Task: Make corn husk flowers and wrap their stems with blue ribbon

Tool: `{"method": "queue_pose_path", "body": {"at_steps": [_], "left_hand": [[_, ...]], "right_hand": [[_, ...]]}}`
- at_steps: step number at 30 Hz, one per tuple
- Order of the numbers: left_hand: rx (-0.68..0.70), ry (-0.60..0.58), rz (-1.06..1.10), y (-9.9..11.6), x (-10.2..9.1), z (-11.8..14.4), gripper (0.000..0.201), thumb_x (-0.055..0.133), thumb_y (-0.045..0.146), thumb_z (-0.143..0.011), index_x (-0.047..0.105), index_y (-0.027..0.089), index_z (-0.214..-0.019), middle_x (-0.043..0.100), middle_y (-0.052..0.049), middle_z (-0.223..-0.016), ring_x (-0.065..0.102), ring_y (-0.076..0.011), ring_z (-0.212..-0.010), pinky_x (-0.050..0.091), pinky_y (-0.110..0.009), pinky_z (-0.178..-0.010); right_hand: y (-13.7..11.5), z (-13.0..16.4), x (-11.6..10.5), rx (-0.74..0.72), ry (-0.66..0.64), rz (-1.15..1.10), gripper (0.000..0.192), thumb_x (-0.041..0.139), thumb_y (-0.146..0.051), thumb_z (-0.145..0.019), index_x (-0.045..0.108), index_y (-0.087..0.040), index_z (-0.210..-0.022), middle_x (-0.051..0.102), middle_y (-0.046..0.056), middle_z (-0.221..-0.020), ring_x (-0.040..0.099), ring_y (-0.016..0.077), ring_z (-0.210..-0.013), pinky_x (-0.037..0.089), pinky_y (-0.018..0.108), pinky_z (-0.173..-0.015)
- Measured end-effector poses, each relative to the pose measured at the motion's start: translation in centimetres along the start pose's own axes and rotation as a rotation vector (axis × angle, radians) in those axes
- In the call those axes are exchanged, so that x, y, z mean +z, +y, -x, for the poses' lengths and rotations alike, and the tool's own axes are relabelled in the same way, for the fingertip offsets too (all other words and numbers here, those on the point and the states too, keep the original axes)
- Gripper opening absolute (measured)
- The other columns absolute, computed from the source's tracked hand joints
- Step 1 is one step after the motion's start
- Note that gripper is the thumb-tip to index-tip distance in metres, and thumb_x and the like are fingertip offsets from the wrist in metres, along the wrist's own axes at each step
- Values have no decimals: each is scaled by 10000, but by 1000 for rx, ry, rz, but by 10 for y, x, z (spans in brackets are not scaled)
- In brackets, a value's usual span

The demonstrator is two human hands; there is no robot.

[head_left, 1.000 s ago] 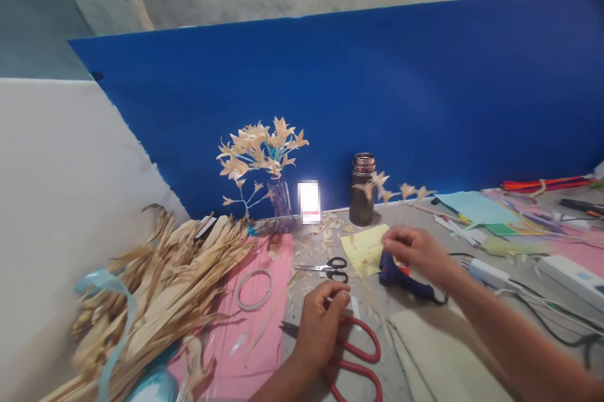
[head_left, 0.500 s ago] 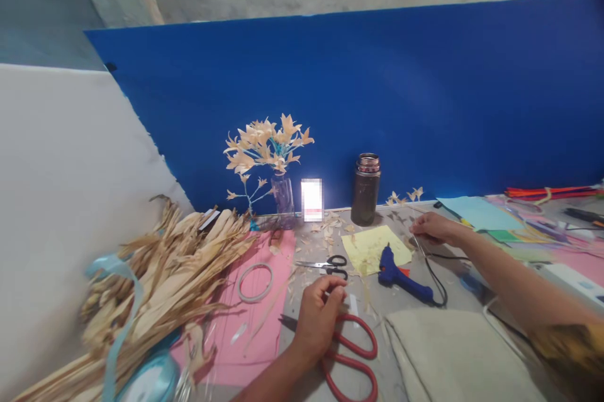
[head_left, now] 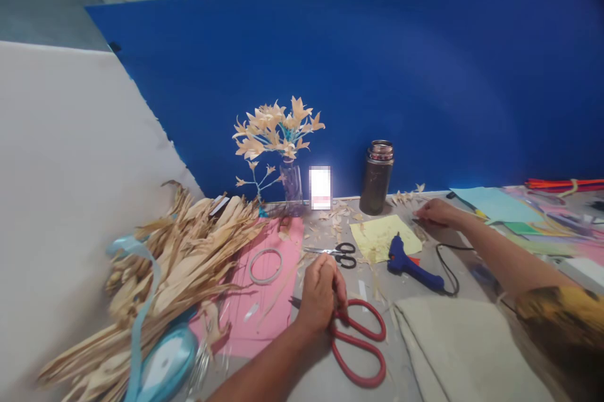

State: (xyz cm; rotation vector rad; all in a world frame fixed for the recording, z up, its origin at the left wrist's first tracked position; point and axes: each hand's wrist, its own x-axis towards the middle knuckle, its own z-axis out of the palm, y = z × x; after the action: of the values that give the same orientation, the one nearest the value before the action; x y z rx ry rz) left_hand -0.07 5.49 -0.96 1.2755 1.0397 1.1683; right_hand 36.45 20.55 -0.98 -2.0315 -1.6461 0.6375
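My left hand [head_left: 323,292] is closed, fingers curled in, just over the red-handled scissors [head_left: 363,345]; what it pinches, if anything, is hidden. At the back right, my right hand [head_left: 436,212] is low over the table with its fingertips together. Beyond those fingertips lie small pale husk flowers [head_left: 408,195]; whether the fingers grip a thin stem there is too small to tell. Black-handled scissors [head_left: 346,254] lie beyond my left hand. A blue glue gun [head_left: 413,270] rests beside yellow paper [head_left: 380,235] covered with scraps.
Dried corn husks [head_left: 189,257] are heaped at left beside a light-blue ribbon roll [head_left: 167,358]. A ring of tape [head_left: 265,265] lies on pink paper [head_left: 245,326]. Husk flowers [head_left: 278,125] stand in a glass bottle [head_left: 291,185]. A dark flask [head_left: 376,178] and folded cloth [head_left: 453,351] are at right.
The view has tilted down slightly and shifted left. My left hand's fingers have curled further in. The small flowers by my right hand sit lower, and the thin strand hanging from that hand no longer shows.
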Motion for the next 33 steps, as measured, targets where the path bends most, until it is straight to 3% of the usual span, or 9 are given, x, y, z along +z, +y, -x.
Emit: {"method": "queue_pose_path", "body": {"at_steps": [5, 7, 10, 14, 17, 23, 28, 30, 33], "left_hand": [[-32, -178, -103, -6, 6, 8, 406, 414, 401, -939, 452, 208, -584, 526, 15, -401, 444, -82, -375, 373, -199, -473], [-69, -205, -82, -9, 9, 9, 375, 450, 445, -925, 502, 196, -649, 598, -2, -474, 489, -93, -386, 384, -199, -446], [-110, -191, -37, -11, 11, 8, 297, 528, 457, -880, 603, 171, -862, 699, -30, -638, 547, -108, -411, 392, -197, -408], [-117, -244, -38, -8, 7, 7, 266, 579, 416, -856, 622, 154, -839, 685, -32, -630, 547, -104, -428, 401, -198, -432], [-91, -334, -39, 1, 4, 8, 281, 562, 399, -879, 554, 170, -716, 632, -17, -564, 531, -100, -460, 390, -200, -483], [-46, -460, -177, 39, 5, 16, 373, 368, 377, -960, 473, 204, -646, 550, 0, -521, 456, -111, -464, 342, -216, -484], [117, -603, -730, 65, -18, 33, 214, 452, 268, -921, 585, 206, -765, 660, -15, -725, 583, -151, -659, 392, -240, -624], [128, -553, -938, 68, -37, 42, 141, 495, 263, -907, 625, 230, -861, 690, -16, -818, 601, -168, -727, 370, -244, -626], [35, -347, -1105, 68, -73, 48, 286, 443, 333, -955, 577, 213, -732, 634, -10, -705, 545, -158, -645, 324, -255, -577]], "right_hand": [[-15, 25, -24, -4, 120, 80, 294, 614, -326, -896, 669, -118, -696, 631, 50, -582, 565, 122, -532, 336, 291, -557], [-18, 50, -34, -34, 153, 62, 367, 495, -389, -935, 701, -112, -810, 693, 93, -688, 603, 142, -581, 360, 302, -582], [-20, 105, -33, -81, 162, -1, 341, 510, -463, -893, 704, -182, -906, 739, 68, -818, 596, 156, -599, 427, 284, -586], [-34, 191, 2, -177, -101, -189, 288, 512, -467, -888, 644, -217, -833, 626, -2, -675, 525, 158, -591, 388, 268, -551], [-57, 228, 29, -236, -306, -294, 319, 452, -406, -928, 458, -221, -668, 493, -30, -640, 464, 140, -613, 364, 253, -568], [-110, 222, 38, -488, -415, -342, 404, 348, -448, -994, 342, -228, -655, 361, -49, -648, 377, 131, -614, 319, 257, -571], [-132, 201, 75, -598, -377, -311, 502, 343, -600, -981, 352, -233, -638, 402, -40, -623, 415, 144, -598, 325, 266, -564], [-125, 197, 99, -624, -316, -237, 505, 336, -588, -987, 371, -231, -631, 466, -23, -616, 474, 158, -608, 341, 273, -577], [-105, 195, 125, -674, -203, -94, 498, 353, -539, -1002, 447, -224, -629, 578, 5, -619, 533, 171, -591, 352, 287, -590]]}}
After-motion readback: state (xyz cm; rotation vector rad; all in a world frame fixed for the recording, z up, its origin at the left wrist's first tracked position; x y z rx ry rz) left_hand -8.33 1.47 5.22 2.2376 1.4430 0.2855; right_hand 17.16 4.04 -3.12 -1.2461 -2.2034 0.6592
